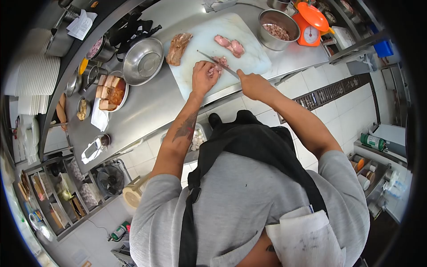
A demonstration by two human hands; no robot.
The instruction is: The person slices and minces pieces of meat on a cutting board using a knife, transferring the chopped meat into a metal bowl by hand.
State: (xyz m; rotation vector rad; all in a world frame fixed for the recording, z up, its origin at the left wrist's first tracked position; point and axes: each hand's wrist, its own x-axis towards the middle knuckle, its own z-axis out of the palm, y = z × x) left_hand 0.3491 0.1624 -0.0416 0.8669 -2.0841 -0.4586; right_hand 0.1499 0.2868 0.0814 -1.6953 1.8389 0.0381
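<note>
Chopping looks partway: diced meat (276, 32) fills part of the round steel pot (272, 44) at far right, while a brownish-pink meat slab (179, 48) and pale-pink meat slices (230, 46) lie whole on the white rectangular board (200, 38). The left hand (203, 76), wrist bent, curls over small pink meat pieces (219, 66); the right hand (254, 84) grips a long steel knife (208, 58).

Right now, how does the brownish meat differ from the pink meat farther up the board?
The brownish meat is one long, bulky piece; the pink meat is smaller, with two rounded parts.
The brownish meat lies near the board's left edge, the pink meat more to the right.
Both rest on the cutting board, untouched by the left hand, right hand or knife.
</note>
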